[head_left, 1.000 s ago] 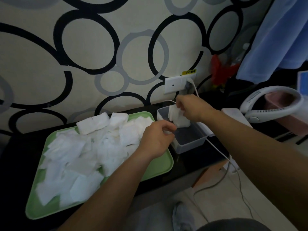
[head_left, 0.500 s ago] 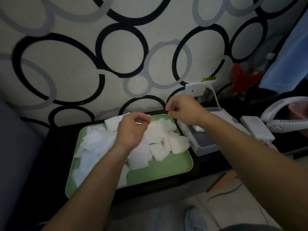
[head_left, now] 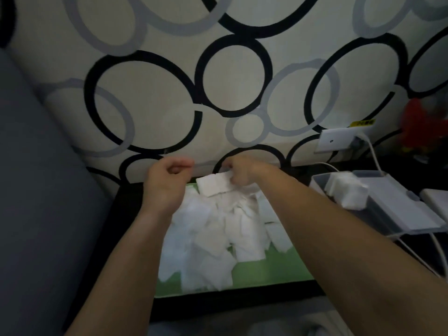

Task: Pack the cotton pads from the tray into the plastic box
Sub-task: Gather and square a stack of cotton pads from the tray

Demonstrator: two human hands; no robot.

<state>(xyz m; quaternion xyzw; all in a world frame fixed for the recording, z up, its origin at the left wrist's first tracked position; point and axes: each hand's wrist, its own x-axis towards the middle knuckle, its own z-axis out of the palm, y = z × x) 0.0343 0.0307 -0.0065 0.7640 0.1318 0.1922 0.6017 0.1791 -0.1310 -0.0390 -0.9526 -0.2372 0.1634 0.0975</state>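
A green tray (head_left: pixel 271 270) on the dark table holds a heap of several white square cotton pads (head_left: pixel 218 229). My right hand (head_left: pixel 241 172) is at the tray's far edge and pinches one cotton pad (head_left: pixel 214 186) lying on top of the heap. My left hand (head_left: pixel 167 181) hovers above the tray's far left corner with its fingers curled, and I see nothing in it. To the right stands the clear plastic box (head_left: pixel 392 209), with a few white pads (head_left: pixel 349 192) at its far end.
A wall socket (head_left: pixel 335 141) with a white cable (head_left: pixel 372 151) sits behind the box on the ring-patterned wall. A grey cushion (head_left: pixel 36 190) fills the left side. A red object (head_left: pixel 421 127) stands at the far right. A white device edge (head_left: pixel 436 197) lies right of the box.
My right hand has moved from the box back over the tray and taken hold of a pad. My left hand has shifted left above the tray. The view has swung left.
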